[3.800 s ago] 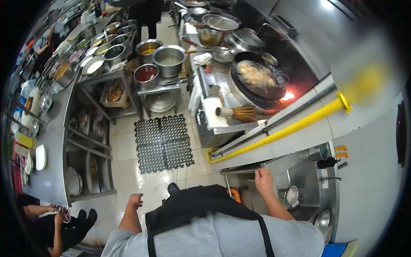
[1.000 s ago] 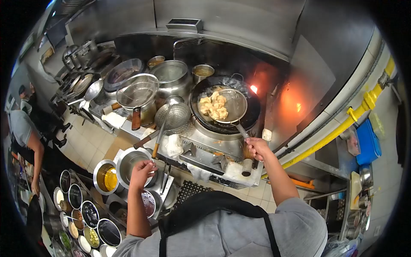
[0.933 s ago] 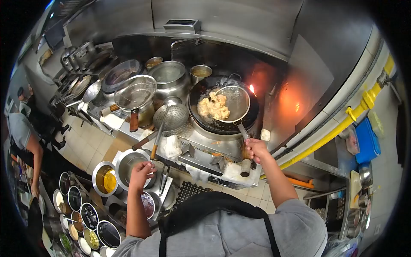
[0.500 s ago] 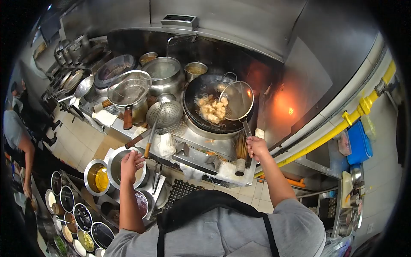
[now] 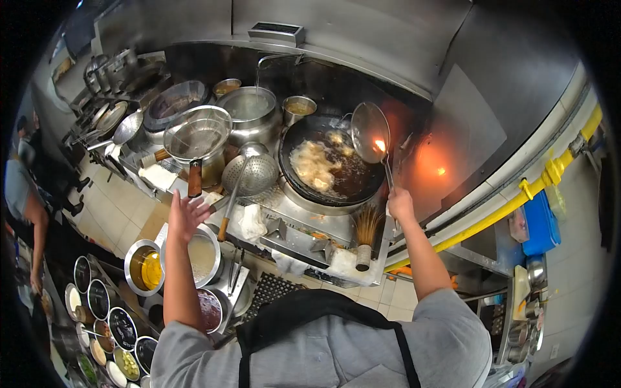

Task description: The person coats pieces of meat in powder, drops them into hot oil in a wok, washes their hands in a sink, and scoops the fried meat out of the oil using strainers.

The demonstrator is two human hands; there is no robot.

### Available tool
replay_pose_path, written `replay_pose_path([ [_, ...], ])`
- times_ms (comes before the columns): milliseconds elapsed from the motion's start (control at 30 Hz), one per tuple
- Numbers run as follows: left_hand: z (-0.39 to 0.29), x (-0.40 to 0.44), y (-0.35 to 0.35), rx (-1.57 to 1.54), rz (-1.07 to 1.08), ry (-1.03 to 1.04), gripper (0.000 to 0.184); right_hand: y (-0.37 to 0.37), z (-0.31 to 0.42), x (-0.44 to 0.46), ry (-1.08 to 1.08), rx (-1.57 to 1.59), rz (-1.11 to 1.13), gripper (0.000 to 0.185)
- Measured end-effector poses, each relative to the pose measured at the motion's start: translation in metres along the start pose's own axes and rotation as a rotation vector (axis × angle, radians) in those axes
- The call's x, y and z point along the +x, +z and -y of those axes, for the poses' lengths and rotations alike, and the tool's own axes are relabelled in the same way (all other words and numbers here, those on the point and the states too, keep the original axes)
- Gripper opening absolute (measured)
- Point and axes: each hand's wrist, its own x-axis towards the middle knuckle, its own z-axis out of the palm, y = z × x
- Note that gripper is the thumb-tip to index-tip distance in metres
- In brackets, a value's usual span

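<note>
My right hand (image 5: 401, 205) is closed round the long handle of a round skimmer (image 5: 370, 132). The skimmer's head is tilted up over the right rim of a black wok (image 5: 372, 184). Pale, battered-looking pieces (image 5: 314, 165) lie in bubbling dark liquid at the wok's left side, apart from the skimmer. My left hand (image 5: 185, 216) is raised with fingers spread and nothing in it, above a metal pot of cloudy liquid (image 5: 204, 255). Close to it are a wooden-handled ladle (image 5: 223, 229) and a perforated skimmer (image 5: 249, 174).
A bamboo brush (image 5: 365, 242) lies on the stove's front edge. A fine strainer (image 5: 197, 132) sits over a pot at the left. Several sauce and ingredient bowls (image 5: 123, 330) stand lower left. Another person (image 5: 32, 207) is at the far left. A yellow pipe (image 5: 504, 213) runs along the right wall.
My right hand has lifted the skimmer up and right, out of the wok's middle, and its head has turned. My left hand has moved left and its fingers have spread.
</note>
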Motion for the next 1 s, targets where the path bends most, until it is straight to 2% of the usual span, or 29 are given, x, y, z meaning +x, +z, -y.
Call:
replay_pose_path([
  [33, -0.011, 0.013, 0.007, 0.009, 0.001, 0.003, 0.082, 0.006, 0.003, 0.012, -0.180, -0.167, -0.175, 0.017],
  [67, -0.019, 0.029, 0.012, -0.201, 0.094, -0.085, 0.080, 0.011, 0.007, 0.019, -0.362, -0.335, -0.350, 0.015],
  [100, -0.025, 0.040, 0.017, -0.409, 0.187, -0.173, 0.079, 0.015, 0.012, 0.020, -0.357, -0.325, -0.353, 0.015],
  [167, -0.030, 0.056, 0.024, -0.426, 0.181, -0.204, 0.067, 0.020, 0.023, 0.018, 0.260, 0.142, 0.166, 0.012],
  [200, -0.026, 0.067, 0.025, -0.351, 0.106, -0.136, 0.046, 0.011, 0.037, 0.008, 0.426, 0.360, 0.288, 0.010],
  [233, -0.020, 0.085, 0.012, -0.312, 0.191, -0.191, 0.035, 0.010, 0.041, 0.002, 0.423, 0.364, 0.288, 0.010],
  [300, -0.013, 0.097, 0.006, -0.323, 0.311, -0.344, 0.024, 0.010, 0.044, -0.021, 0.544, 0.569, 0.355, 0.007],
  [333, -0.006, 0.094, 0.004, -0.318, 0.305, -0.349, 0.024, 0.005, 0.047, -0.032, 0.539, 0.694, 0.357, 0.016],
  [400, 0.005, 0.065, 0.030, -0.177, 0.216, -0.293, 0.019, -0.006, 0.057, -0.045, 0.601, 0.723, 0.412, 0.014],
  [433, 0.007, 0.035, 0.061, -0.031, 0.137, -0.185, 0.018, -0.008, 0.057, -0.050, 0.660, 0.749, 0.464, 0.012],
  [500, 0.018, -0.003, 0.121, 0.023, 0.016, -0.101, 0.018, -0.002, 0.057, -0.052, 0.677, 0.822, 0.499, 0.007],
  [567, 0.036, 0.052, 0.100, -0.058, 0.382, -0.388, 0.009, 0.009, 0.062, -0.052, 0.677, 0.909, 0.603, 0.004],
  [600, 0.041, 0.067, 0.110, -0.124, 0.469, -0.403, 0.010, 0.008, 0.069, -0.051, 0.692, 0.968, 0.635, 0.006],
  [633, 0.044, 0.067, 0.124, -0.123, 0.468, -0.402, 0.010, 0.007, 0.072, -0.053, 0.691, 0.969, 0.637, 0.006],
  [700, 0.055, 0.055, 0.160, 0.081, 0.305, -0.339, 0.015, 0.001, 0.074, -0.056, 0.748, 1.040, 0.616, 0.014],
  [767, 0.066, 0.035, 0.179, 0.445, 0.241, -0.101, 0.014, -0.010, 0.066, -0.065, 0.720, 1.075, 0.618, 0.011],
  [833, 0.079, 0.033, 0.185, 0.521, 0.227, -0.021, 0.014, -0.022, 0.067, -0.069, 0.698, 1.119, 0.616, 0.009],
  [933, 0.086, 0.019, 0.200, 0.604, 0.251, -0.012, 0.015, -0.035, 0.070, -0.083, 0.584, 0.959, 0.466, 0.014],
  [1000, 0.093, 0.015, 0.208, 0.605, 0.283, -0.108, 0.018, -0.042, 0.082, -0.088, 0.527, 0.858, 0.419, 0.015],
])
